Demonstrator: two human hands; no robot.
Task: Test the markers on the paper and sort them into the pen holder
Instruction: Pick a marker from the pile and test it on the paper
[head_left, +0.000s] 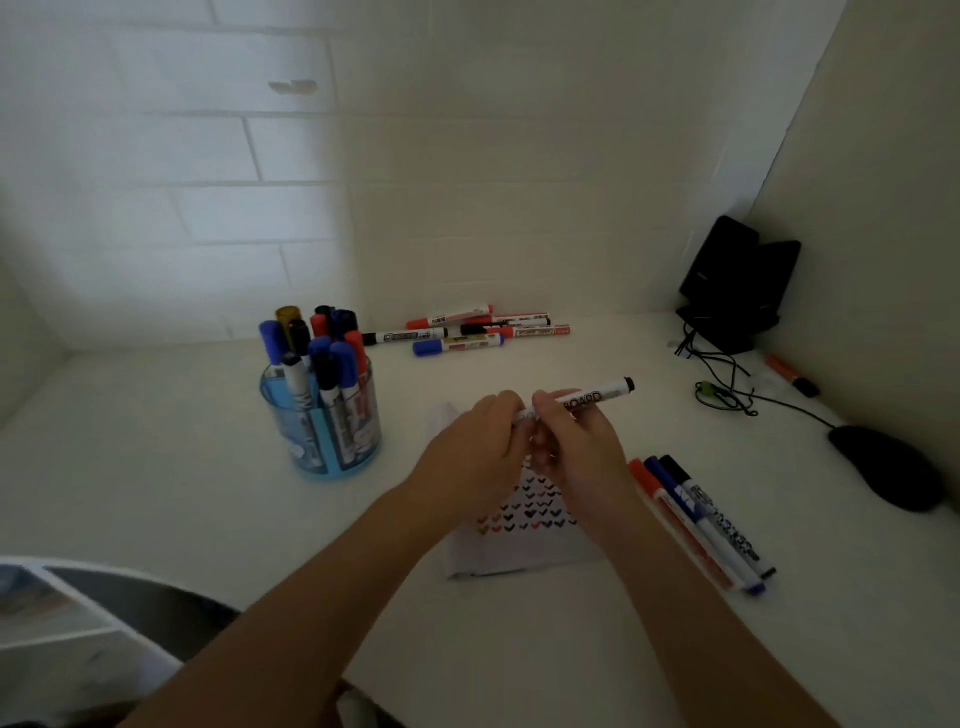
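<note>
- The left hand (478, 441) and right hand (574, 447) grip one whiteboard marker (589, 397) over the check-marked paper (519, 553), fingers (544, 411) curled round it.
- The blue pen holder (324, 436) is already crowded; the back pile (467, 328) and three markers (701, 525) beside the paper seemingly remain unsorted.

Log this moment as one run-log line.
left hand: grips marker | right hand: grips marker | paper: under hands, marked | pen holder: holds markers

White desk (156, 493) — paper (519, 556), markers (467, 330), pen holder (332, 441), mouse (888, 467)
</note>
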